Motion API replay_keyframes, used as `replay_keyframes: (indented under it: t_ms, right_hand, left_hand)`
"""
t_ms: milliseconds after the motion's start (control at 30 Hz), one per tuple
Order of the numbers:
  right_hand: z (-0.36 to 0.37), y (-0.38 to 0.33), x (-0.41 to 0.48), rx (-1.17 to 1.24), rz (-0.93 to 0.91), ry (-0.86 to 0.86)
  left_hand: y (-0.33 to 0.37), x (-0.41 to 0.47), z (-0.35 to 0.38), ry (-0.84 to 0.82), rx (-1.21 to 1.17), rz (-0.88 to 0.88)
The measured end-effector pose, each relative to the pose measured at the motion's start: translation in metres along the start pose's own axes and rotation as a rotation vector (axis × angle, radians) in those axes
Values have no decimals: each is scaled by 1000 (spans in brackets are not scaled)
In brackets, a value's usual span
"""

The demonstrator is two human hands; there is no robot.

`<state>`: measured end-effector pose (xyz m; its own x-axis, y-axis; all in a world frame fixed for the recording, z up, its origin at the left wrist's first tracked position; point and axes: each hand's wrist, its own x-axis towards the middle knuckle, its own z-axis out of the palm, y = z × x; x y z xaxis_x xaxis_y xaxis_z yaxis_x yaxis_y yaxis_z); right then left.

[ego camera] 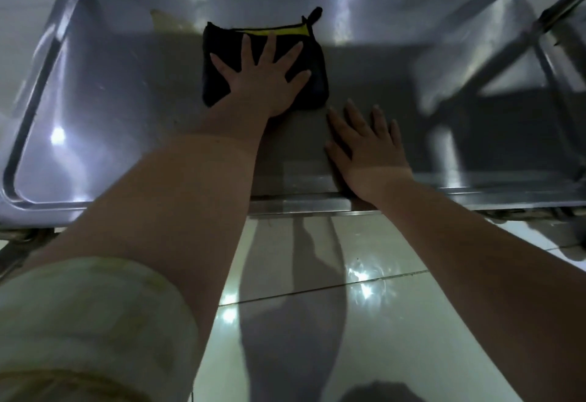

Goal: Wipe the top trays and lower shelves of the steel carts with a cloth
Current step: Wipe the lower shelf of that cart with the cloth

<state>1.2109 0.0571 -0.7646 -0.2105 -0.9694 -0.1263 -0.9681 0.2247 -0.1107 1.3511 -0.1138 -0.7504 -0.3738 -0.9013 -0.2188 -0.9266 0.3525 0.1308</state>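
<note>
Two hands, both flat: your left hand [263, 81] presses spread fingers on one dark folded cloth [222, 40] (yellow edge, small loop), mid-shelf toward the far side. Your right hand [367, 151] lies palm-down, fingers straight, on the smooth rimmed steel shelf [126, 90] near its front lip.
</note>
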Motion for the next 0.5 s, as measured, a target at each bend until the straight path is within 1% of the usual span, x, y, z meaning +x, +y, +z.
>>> replay_keyframes:
  t_ms: [33, 133, 167, 300, 400, 500]
  right_hand:
    - [-1, 11, -2, -19, 18, -12]
    - [0, 37, -13, -36, 165, -17]
    - [2, 39, -15, -32, 179, -7]
    - [5, 39, -13, -31, 161, 20]
    - [7, 38, -14, -45, 167, 40]
    - [9, 36, -17, -66, 159, 45]
  left_hand:
    - [-1, -1, 1, 3, -1, 7]
    - [-1, -10, 3, -2, -11, 26]
    - [-1, -17, 5, 1, -4, 31]
    - [-1, -75, 26, 30, 22, 75]
    - [-2, -127, 42, 5, 10, 84]
    - [3, -145, 49, 28, 26, 61]
